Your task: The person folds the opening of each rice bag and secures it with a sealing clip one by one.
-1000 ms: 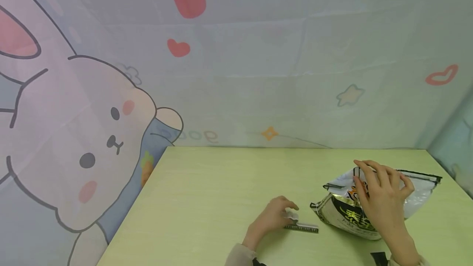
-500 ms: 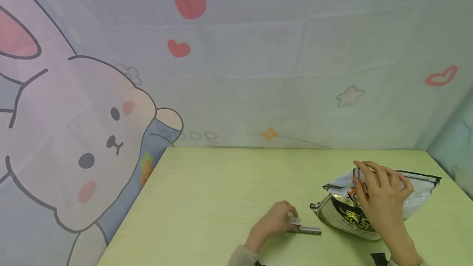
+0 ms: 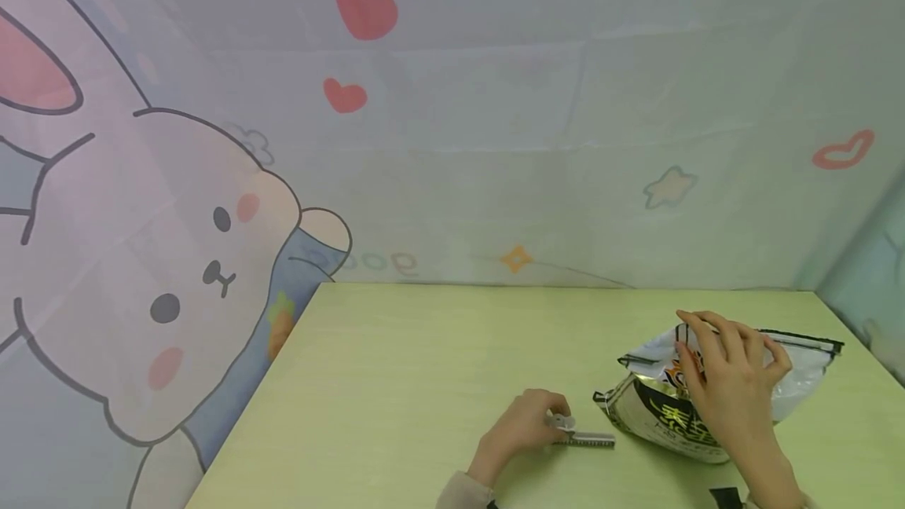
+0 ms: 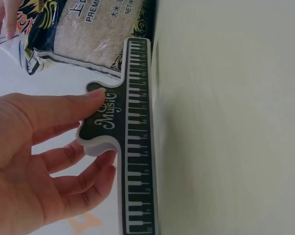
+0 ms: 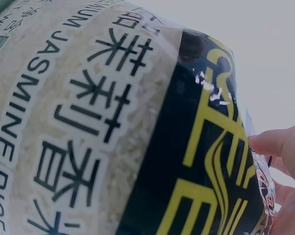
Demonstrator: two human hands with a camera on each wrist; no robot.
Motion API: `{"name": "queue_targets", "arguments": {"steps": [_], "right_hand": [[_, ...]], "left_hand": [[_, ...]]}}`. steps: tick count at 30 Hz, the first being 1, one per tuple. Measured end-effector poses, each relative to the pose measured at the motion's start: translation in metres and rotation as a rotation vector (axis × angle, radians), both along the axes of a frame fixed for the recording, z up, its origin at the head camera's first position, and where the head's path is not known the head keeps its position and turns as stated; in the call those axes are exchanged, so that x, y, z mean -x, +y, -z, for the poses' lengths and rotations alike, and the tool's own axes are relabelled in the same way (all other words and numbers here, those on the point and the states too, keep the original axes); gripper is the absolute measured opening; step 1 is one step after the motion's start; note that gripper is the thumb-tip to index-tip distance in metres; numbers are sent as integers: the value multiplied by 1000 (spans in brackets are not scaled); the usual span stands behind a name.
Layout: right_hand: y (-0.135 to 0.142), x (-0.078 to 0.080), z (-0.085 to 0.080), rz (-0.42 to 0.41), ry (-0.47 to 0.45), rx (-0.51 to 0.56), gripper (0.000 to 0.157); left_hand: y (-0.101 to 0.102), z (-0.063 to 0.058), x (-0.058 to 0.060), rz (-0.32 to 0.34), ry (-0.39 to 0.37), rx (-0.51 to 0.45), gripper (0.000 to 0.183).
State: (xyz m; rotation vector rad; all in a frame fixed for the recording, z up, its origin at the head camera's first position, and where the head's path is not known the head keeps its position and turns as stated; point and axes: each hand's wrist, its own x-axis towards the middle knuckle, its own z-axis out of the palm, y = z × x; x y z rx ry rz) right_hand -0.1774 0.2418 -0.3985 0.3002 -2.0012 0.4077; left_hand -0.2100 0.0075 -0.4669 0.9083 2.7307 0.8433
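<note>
Left hand (image 3: 522, 422), lower centre-right of head view: thumb and fingers pinch piano-key clip (image 4: 137, 122) by its handle; index fingertip hidden behind it, clip's near end cut off at bottom of left-wrist view. Right hand (image 3: 735, 379), lower right: fingers curled over top of rice bag (image 3: 661, 415) on desk (image 3: 424, 375), blocking some print. Right-wrist view crops bag and hand.
</note>
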Motion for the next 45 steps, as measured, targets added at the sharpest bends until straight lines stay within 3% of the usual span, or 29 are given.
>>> {"name": "queue_targets", "arguments": {"steps": [7,20,26,32,45], "right_hand": [[2,-1,2,6,-9,-3,47],[2,-3,2,15,-14,-2,48],[2,-3,2,12,-7,0,48],[1,-3,0,10,-7,-6,48],[1,-1,0,9,1,-1,47]], "left_hand": [[-1,-1,-1,-47,-34,-111,16],[0,-4,-2,-65,19,-298,16],[-1,-5,-2,-82,90,-353,19],[2,-9,-1,-118,69,-452,19],[5,-21,-1,-158,122,-519,21]]}}
